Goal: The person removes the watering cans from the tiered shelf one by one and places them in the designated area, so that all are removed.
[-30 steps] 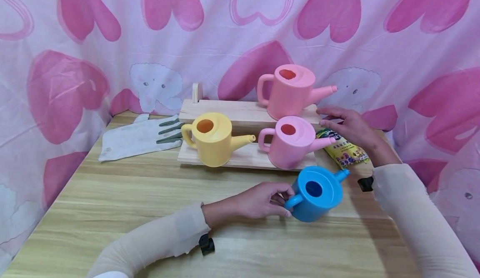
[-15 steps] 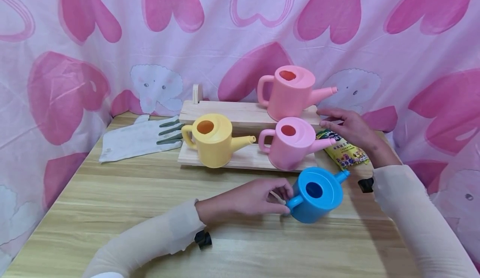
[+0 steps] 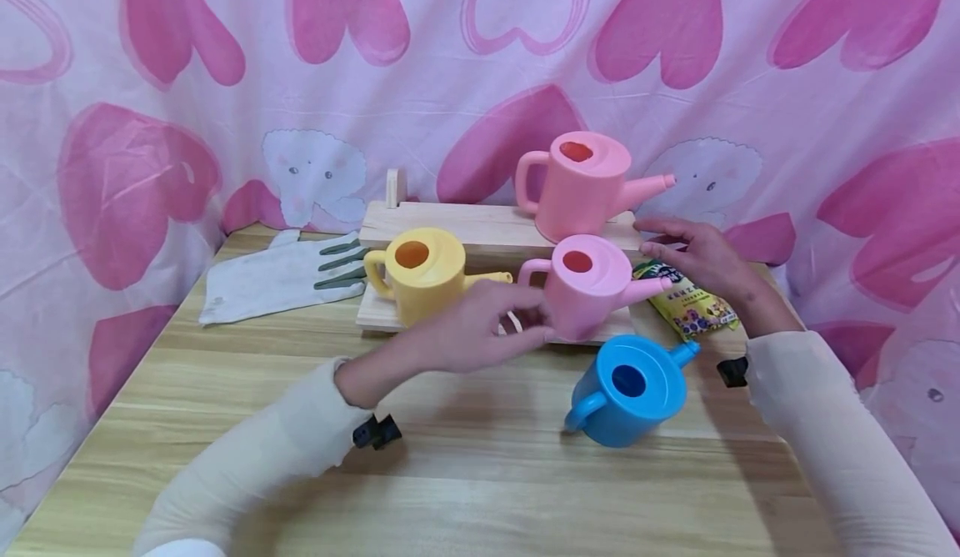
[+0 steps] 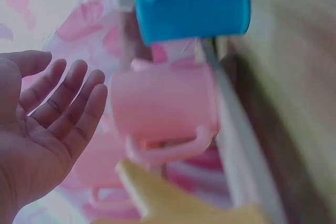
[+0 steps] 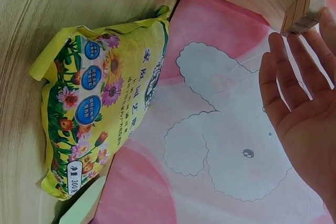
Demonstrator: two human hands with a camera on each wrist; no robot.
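The left hand [image 3: 468, 329] hovers in front of the shelf's lower step, empty, its fingertips near the handle of the light pink watering can [image 3: 587, 288]. In the left wrist view that hand [image 4: 50, 124] has its fingers spread. Behind its wrist stands the yellow watering can [image 3: 426, 275]. On the table, nearer the front, the blue watering can [image 3: 628, 390] stands untouched. A salmon-pink watering can [image 3: 581, 186] is on the upper step. The right hand [image 3: 701, 255] touches the right end of the wooden shelf [image 3: 457, 223]; in the right wrist view its fingertips meet the wood [image 5: 307, 3].
A white glove with green fingers [image 3: 273, 280] lies on the table left of the shelf. To the shelf's right is a yellow flowered bag [image 3: 686, 300], partly under the right hand. A pink heart-patterned curtain [image 3: 420, 107] hangs along the back.
The left hand has let go of the blue can's handle and moved up and left toward the shelf. The blue can stays on the table. The right hand has not moved.
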